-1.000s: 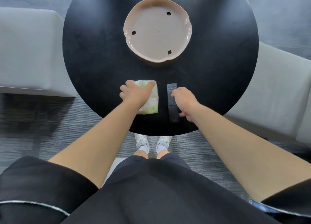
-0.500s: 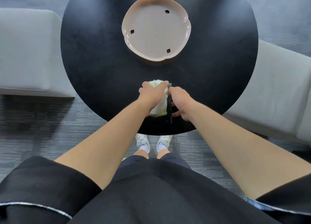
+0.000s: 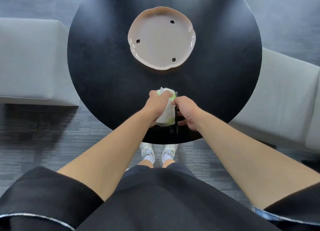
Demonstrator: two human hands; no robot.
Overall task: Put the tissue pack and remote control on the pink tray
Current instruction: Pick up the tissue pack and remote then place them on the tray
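Soft white-and-green plastic film wraps the tissue pack (image 3: 167,112), a small pillowy packet that crumples where the left hand (image 3: 156,103) closes its grip around the upper end; a loose flap of white film or tissue sticks up past the knuckles. It is probably very light and gives under pressure, so a clasp across its width, as here, seems sounder than a pinch at a corner, where the slick film could slide or tear. Just beside it, touching or nearly so, the slim black plastic remote control (image 3: 175,121) stands on its long edge, the right hand (image 3: 186,112) clenched around its middle with the fingers curled behind it (its buttons are turned out of view). It is rigid, smooth and narrow, light enough for one hand, and best held at the middle so it does not tip. Both things are low over the near edge of the round matt black bench (image 3: 103,71); I cannot tell whether their lower ends touch it. Farther across the bench, well apart from the hands, lies the pale pink glossy tray (image 3: 135,29), scalloped like a flower, shallow-rimmed, with three small dark cut-outs in its flat floor, and nothing on it yet. Pale grey upholstered seats (image 3: 31,60) flank the bench.
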